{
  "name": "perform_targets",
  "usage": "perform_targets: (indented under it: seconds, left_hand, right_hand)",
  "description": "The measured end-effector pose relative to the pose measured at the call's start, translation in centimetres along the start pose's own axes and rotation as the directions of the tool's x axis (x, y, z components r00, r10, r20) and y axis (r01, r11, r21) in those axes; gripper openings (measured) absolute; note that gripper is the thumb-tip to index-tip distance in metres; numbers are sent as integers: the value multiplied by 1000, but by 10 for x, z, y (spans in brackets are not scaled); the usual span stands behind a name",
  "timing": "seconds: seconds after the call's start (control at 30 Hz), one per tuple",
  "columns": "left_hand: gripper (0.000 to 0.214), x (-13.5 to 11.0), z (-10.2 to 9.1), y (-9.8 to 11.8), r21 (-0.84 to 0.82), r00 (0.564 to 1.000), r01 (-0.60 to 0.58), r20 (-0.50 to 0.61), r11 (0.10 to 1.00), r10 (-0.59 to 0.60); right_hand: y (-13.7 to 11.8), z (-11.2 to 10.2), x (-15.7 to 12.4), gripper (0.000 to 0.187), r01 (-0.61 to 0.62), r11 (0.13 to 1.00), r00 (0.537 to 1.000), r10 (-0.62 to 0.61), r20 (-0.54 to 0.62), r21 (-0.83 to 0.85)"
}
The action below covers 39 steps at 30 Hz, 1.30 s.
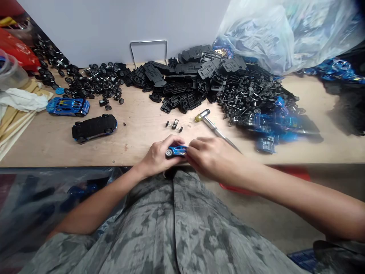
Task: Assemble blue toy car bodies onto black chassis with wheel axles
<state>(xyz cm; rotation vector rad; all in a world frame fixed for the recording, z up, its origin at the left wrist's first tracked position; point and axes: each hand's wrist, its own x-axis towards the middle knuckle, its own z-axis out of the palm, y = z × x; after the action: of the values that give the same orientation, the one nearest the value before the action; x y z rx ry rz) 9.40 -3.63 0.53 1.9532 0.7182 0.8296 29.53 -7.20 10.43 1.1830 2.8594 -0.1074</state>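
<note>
A small blue toy car (177,150) is held between my two hands at the table's front edge, one wheel showing at its left end. My left hand (158,155) wraps round the left end, thumb and fingers closed on it. At the right end, the fingers of my right hand (205,155) pinch the car; their tips are partly hidden. Just beyond my hands lies a wheel-and-axle piece (175,125). A hammer (212,125) with a yellow face rests behind my right hand, its handle end hidden.
Black car chassis (188,76) are heaped at the back, beside piles of wheel axles (97,80). A blue car (68,106) and an overturned car (94,128) lie left. Blue body shells (273,127) are at right. A clear plastic bag (265,34) stands behind.
</note>
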Motion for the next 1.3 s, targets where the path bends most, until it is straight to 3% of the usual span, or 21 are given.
perform_targets:
  seconds: [0.17,0.3,0.47,0.53,0.63,0.73,0.83,1.0,1.3]
  left_hand:
    - [43,-2,3,-4,-62,1000,25,-12,998,-26]
    - [43,-3,5,-6,-72,1000,6,-9,997,-7]
    - [45,-3,4,-7,-74,1000,-1,-11,997,1]
    - [44,-3,3,-7,-58,1000,-6,-11,998,6]
    - [41,-4,3,-5,-21,999,-38,-31,999,37]
    - [36,-4,1,-4,48,996,-71,-58,996,73]
    - [30,-3,-2,-2,145,988,-138,-42,980,145]
    - [27,2,-8,3,195,958,-286,44,938,283]
    - [28,4,-5,3,185,940,-340,44,922,338]
  right_hand:
    - [-7,-6,9,13,42,994,997,-35,71,-98]
    - [-11,-4,14,14,92,986,990,-76,118,-138]
    - [-15,4,19,16,40,985,992,-19,127,-165]
    - [-12,8,19,16,-8,993,998,15,62,-121]
    - [-1,17,9,29,-47,994,986,62,-152,102]
    - [8,32,-12,30,21,909,919,146,-365,417]
    - [9,54,-32,28,38,821,847,277,-455,570]
    - [3,83,-38,22,89,790,763,338,-551,607]
    - [4,85,-35,16,99,844,741,292,-605,527]
